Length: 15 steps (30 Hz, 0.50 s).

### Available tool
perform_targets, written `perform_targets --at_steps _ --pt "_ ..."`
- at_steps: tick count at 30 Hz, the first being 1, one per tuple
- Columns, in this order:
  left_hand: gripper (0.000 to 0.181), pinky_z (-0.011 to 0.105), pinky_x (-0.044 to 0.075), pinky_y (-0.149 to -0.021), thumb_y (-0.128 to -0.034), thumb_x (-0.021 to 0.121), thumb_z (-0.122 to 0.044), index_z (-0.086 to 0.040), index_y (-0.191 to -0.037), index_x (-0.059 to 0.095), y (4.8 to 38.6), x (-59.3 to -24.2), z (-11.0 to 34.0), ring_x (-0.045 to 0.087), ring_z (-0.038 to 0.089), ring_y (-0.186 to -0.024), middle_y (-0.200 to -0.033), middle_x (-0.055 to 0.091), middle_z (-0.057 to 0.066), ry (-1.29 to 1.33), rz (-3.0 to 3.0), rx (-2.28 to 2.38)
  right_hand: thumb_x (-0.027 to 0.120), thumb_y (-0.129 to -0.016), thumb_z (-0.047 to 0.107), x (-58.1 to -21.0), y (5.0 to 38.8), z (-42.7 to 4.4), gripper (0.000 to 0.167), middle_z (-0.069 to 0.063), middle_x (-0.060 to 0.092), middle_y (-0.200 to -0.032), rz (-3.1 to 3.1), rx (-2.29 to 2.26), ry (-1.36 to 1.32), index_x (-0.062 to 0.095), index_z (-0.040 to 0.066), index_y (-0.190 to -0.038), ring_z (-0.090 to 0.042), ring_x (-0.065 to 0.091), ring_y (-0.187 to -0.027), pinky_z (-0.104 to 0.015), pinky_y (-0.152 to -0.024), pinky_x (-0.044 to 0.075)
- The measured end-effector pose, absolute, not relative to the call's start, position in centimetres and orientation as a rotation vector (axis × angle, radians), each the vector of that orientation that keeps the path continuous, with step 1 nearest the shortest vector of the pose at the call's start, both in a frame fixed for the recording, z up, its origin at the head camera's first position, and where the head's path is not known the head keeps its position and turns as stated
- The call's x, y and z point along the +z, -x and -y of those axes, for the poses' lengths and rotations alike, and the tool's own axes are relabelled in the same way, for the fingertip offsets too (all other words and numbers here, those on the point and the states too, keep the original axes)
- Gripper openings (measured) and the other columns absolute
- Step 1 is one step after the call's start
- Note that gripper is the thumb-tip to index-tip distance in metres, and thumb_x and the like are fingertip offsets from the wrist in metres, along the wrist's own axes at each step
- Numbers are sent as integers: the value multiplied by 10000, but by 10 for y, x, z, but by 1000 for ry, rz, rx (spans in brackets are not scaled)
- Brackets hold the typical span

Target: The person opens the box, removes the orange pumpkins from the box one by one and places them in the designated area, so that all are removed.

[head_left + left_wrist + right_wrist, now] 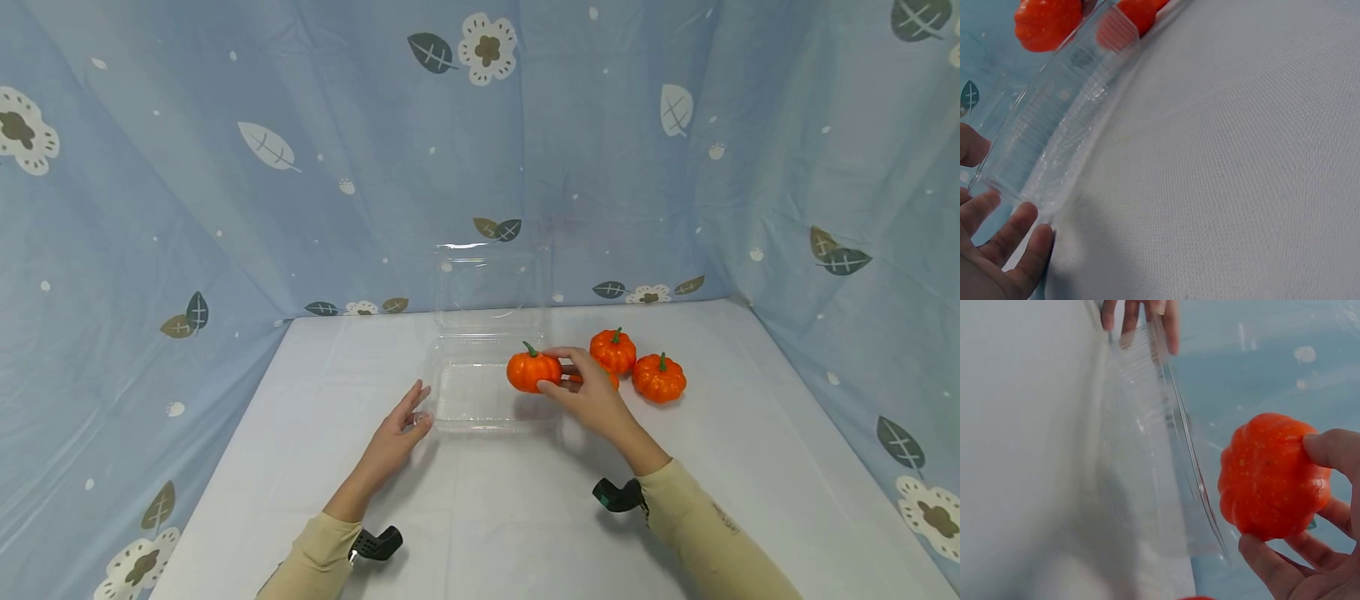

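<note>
My right hand holds a small orange pumpkin with a green stem. Its thumb and fingers grip the pumpkin's right side. The pumpkin is above the right part of a clear plastic clamshell box, whose lid stands raised at the back. In the right wrist view, the gripped pumpkin is beside the box's rim. My left hand is at the box's left end. Its extended fingers touch the box near a corner.
To the right of the box, two orange pumpkins, one farther back and one farther right, sit on the white tabletop. Another pumpkin is partly hidden behind my right hand. A blue patterned curtain rises behind the table.
</note>
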<state>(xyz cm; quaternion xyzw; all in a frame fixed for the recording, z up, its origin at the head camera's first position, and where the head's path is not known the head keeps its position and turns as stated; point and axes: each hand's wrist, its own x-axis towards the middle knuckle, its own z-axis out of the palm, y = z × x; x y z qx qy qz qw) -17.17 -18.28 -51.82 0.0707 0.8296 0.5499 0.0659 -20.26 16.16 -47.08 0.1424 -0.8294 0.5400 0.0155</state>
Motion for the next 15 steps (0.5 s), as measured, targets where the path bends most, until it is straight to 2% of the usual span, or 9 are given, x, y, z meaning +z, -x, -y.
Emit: perform_targets --at_steps 6,15 --pt "692 564 260 -1193 -1048 579 -182 -99 -1631 216 171 -518 182 399 399 -1432 -1625 361 76 -219 -2514 1652 802 -898 335 -468 195 -181 528 -84 551 -1375 2571 1621 -402 593 137 -1341 -336 617 -1186 -470 -974 541" --pt "690 576 259 -1189 -1051 578 -198 -116 -1633 217 171 -519 182 400 408 -1429 -1625 362 62 -208 -2525 1636 782 -922 255 -467 184 -205 522 -101 523 -1409 2540 1631 -371 569 114 -1377 -354 597 -1209 -474 -985 529"
